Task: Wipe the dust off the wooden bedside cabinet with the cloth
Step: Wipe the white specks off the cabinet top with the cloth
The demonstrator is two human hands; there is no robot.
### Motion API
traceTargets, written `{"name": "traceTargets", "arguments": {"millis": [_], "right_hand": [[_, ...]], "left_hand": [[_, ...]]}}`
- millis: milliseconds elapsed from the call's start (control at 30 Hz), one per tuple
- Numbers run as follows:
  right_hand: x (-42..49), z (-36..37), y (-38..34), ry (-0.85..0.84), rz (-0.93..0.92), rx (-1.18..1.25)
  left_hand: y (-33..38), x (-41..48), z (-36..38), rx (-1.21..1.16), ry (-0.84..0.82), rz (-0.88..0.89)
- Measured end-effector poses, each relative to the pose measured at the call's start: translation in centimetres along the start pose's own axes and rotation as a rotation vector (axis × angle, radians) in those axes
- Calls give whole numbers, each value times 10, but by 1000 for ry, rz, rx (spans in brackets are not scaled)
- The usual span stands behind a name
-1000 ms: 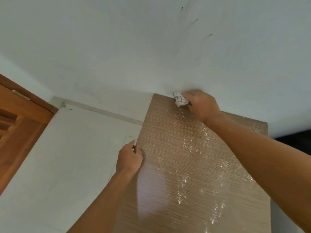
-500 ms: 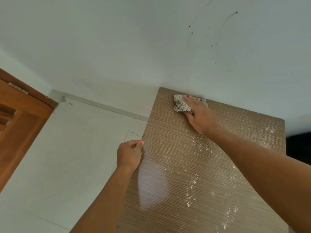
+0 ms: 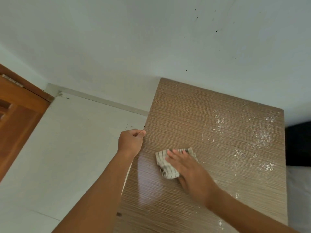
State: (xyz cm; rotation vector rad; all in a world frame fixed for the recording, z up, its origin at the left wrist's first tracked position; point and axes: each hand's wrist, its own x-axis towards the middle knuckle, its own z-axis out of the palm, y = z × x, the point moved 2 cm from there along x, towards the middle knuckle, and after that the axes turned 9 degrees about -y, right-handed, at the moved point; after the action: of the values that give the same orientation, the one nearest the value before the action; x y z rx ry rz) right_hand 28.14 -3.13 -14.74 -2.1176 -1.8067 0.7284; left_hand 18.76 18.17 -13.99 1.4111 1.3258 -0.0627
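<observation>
The wooden bedside cabinet (image 3: 193, 115) shows its striped brown top, set against the white wall. White dust specks (image 3: 262, 137) lie over its right half and near the front right. A checked cloth (image 3: 164, 163) lies crumpled on the top, left of centre. My right hand (image 3: 188, 170) presses down on the cloth with straight fingers. My left hand (image 3: 131, 140) grips the cabinet's left edge, fingers curled over its side.
A pale tiled floor (image 3: 67, 148) lies left of the cabinet, with a wooden door (image 3: 18, 115) at the far left. A dark gap (image 3: 297, 143) and white bedding (image 3: 299, 190) border the cabinet's right side.
My right hand has drawn the cloth from the back edge by the wall toward me, to the left-centre of the top. The left hand keeps its grip on the edge.
</observation>
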Motion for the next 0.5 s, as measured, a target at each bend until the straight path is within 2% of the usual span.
{"name": "traceTargets", "arguments": {"millis": [100, 167, 300, 400, 500], "right_hand": [[-26, 19, -20, 15, -56, 29], [-33, 16, -28, 44, -10, 143], [-12, -50, -33, 77, 122, 422], [33, -108, -10, 185, 136, 319], [91, -149, 25, 177, 185, 112]], "left_hand": [[0, 0, 0, 0, 1, 5], [0, 1, -1, 12, 2, 8], [0, 1, 0, 1, -7, 0], [0, 1, -1, -19, -20, -28], [0, 0, -2, -40, -27, -37]]}}
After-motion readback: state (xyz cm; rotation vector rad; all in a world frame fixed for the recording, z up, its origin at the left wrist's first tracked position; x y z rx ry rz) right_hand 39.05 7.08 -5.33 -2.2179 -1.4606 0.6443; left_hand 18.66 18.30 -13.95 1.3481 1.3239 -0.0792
